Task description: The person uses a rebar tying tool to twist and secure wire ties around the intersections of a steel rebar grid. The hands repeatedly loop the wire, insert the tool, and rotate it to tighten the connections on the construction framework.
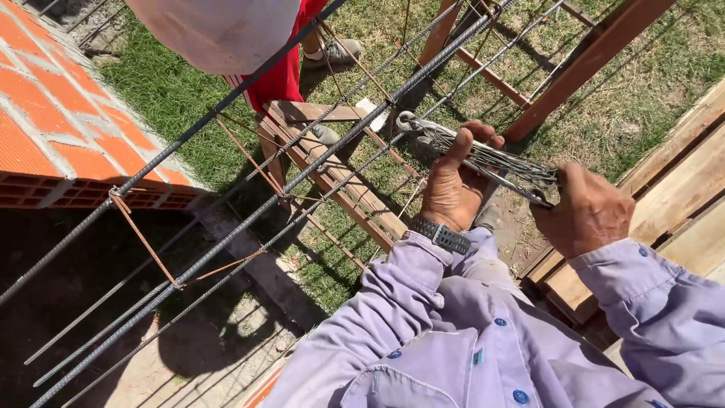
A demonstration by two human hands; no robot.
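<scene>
My left hand [453, 181], with a dark watch on its wrist, grips a bundle of thin grey tie wires [487, 157] near its looped end. My right hand [585, 211] is closed on the other end of the same bundle. The bundle lies just beside the long ribbed steel bars [302, 177] of a reinforcement cage that runs diagonally from lower left to upper right. Rusty square stirrups [143, 238] wrap the bars at intervals. Lilac shirt sleeves cover both my arms.
An orange brick wall [53, 121] stands at left. Another person in red trousers and a pale shirt [257, 53] stands beyond the cage on grass. Wooden trestle legs [574, 68] and stacked planks [680, 189] are at right.
</scene>
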